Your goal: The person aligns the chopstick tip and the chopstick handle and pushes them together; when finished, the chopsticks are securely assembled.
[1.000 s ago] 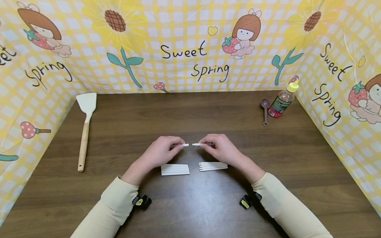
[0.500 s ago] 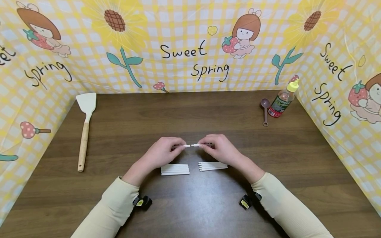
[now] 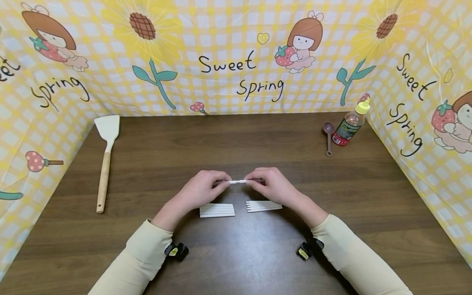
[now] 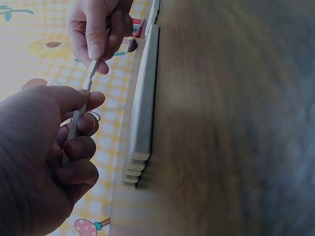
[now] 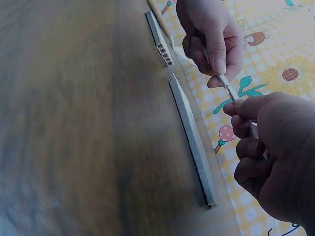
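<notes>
Endwise, white sticks (image 3: 242, 181), pinched between fingers (image 3: 220, 175)

A spoon (image 3: 329, 140) lies beside a bottle (image 3: 347, 129), spatula (image 3: 105, 164) apart.

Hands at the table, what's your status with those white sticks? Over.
Left hand pinches left stick; right hand pinches right stick. Ends lined up, seemingly touching. Nothing visible in the way; left stack and right stack lie clear.

cream sleeves (image 3: 147, 250), black wrist cameras (image 3: 181, 251), yellow markings (image 3: 303, 253)
</notes>
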### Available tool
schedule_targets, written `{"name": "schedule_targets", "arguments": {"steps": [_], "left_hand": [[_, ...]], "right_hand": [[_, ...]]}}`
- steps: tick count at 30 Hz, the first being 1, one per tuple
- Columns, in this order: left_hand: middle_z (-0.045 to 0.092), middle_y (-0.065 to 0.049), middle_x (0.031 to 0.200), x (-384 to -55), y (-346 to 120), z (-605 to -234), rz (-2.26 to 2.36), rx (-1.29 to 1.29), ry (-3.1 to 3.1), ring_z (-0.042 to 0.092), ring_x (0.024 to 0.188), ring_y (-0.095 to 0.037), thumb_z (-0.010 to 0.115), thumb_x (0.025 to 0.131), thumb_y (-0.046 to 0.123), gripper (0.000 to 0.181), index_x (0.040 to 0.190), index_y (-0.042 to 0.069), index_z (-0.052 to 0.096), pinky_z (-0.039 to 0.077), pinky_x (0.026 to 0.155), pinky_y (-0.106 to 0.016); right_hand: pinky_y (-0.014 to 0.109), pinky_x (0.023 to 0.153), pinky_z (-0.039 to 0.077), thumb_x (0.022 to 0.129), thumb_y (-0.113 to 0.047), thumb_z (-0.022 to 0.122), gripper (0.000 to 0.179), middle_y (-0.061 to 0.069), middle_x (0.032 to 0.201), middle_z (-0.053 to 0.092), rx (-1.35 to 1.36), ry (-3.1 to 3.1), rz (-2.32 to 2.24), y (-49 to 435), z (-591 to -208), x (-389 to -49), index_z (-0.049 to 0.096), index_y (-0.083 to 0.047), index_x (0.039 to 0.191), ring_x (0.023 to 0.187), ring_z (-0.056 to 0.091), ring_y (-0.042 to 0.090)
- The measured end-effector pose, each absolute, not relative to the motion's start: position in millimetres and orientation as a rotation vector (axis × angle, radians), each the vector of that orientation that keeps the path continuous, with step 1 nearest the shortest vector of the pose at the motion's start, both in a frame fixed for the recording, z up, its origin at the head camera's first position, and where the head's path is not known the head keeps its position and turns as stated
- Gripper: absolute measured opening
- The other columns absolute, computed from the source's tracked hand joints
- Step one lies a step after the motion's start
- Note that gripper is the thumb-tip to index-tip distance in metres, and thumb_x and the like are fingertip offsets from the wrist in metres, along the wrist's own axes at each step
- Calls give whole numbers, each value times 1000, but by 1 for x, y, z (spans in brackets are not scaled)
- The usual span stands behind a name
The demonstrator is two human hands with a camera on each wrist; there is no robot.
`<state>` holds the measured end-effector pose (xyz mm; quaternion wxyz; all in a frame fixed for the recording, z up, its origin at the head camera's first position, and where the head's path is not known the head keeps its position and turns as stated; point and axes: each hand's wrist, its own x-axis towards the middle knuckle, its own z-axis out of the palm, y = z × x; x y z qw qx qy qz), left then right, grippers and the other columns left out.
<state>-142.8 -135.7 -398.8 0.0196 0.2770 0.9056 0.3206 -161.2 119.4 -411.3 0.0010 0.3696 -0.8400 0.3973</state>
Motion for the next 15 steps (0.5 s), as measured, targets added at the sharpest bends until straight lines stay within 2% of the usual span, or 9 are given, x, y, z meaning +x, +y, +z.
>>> {"name": "schedule_targets", "arguments": {"steps": [3, 15], "left_hand": [[69, 7, 89, -143, -135, -399, 995, 864, 2803, 56, 74, -11, 67, 99, 18, 12, 104, 12, 76, 48, 72, -33], [68, 7, 90, -141, -135, -399, 992, 878, 2796, 57, 76, -11, 67, 99, 18, 11, 104, 13, 75, 49, 73, -33]], "right_hand": [[28, 69, 49, 97, -11, 70, 10, 1, 93, 72, 1173, -2623, 1250, 119, -412, -161, 77, -7, 103, 76, 57, 8], [28, 69, 49, 97, -11, 69, 10, -6, 92, 70, 1169, -2654, 1224, 118, -410, -159, 78, -10, 102, 75, 56, 8]]}}
